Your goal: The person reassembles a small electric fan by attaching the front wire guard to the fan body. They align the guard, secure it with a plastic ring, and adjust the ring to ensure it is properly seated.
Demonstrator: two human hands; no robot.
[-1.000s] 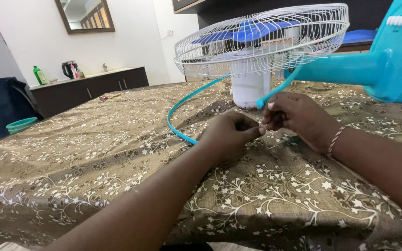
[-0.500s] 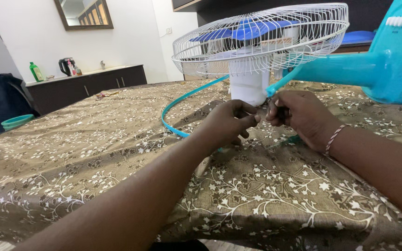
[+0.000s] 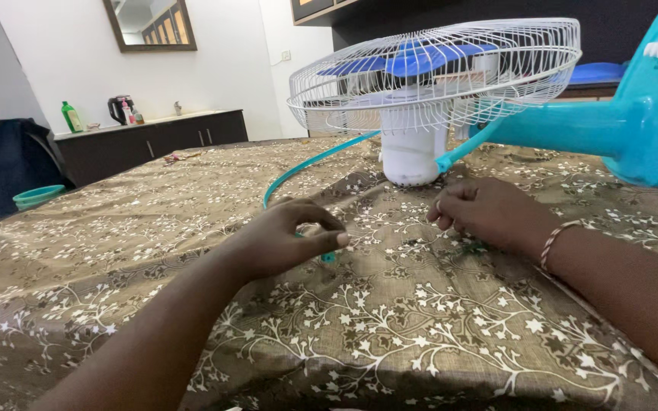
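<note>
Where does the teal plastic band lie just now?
In the head view, the teal band curves across the patterned cloth, from beneath the fan's wire guard toward the left hand.

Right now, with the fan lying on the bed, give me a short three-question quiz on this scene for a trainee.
1. True or false: the left hand and the right hand touch each other.
2. Which thing lies nearest the left hand? A) the teal strip B) the green bottle C) the kettle
3. Fill in: the white fan cage holds ____ blades.

Key
1. False: they rest apart on the patterned bedspread.
2. A: the strip curves across the cloth and passes under that hand; the bottle and kettle stand on the dark sideboard by the wall.
3. Blue.
</note>
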